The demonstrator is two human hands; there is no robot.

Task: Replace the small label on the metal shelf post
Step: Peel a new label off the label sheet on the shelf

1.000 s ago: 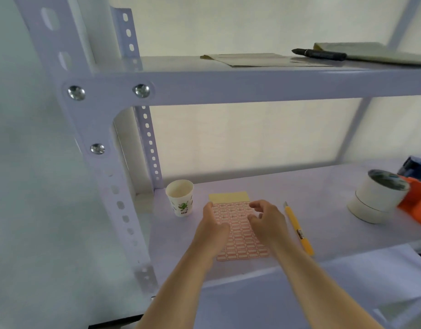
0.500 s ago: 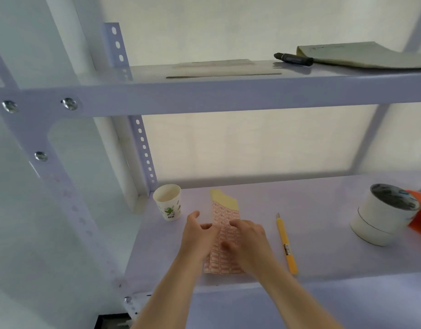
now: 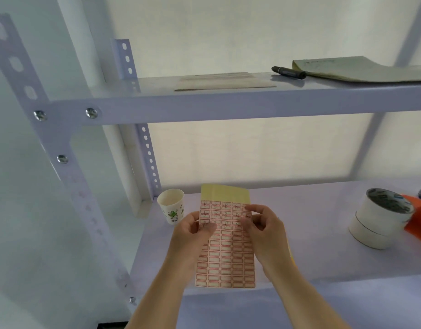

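A sheet of small red-bordered labels (image 3: 226,255) on yellow backing is held up above the lower shelf. My left hand (image 3: 192,236) grips the sheet's left edge with the thumb across the labels. My right hand (image 3: 264,231) touches its upper right part, fingertips pinched at a label in the top rows. The top rows carry handwritten marks. The white perforated metal shelf post (image 3: 69,176) rises at the left, with bolts at the shelf joint. I see no label on the post.
A paper cup (image 3: 171,206) stands left of the sheet. White tape rolls (image 3: 380,219) and an orange tape dispenser (image 3: 418,222) sit at the right. The upper shelf (image 3: 228,105) holds a black marker (image 3: 289,72), a notepad (image 3: 361,70) and flat paper (image 3: 223,81).
Both hands have lifted the label sheet off the lower shelf and turned it up toward the camera. The yellow knife beside it is now hidden behind my right hand.
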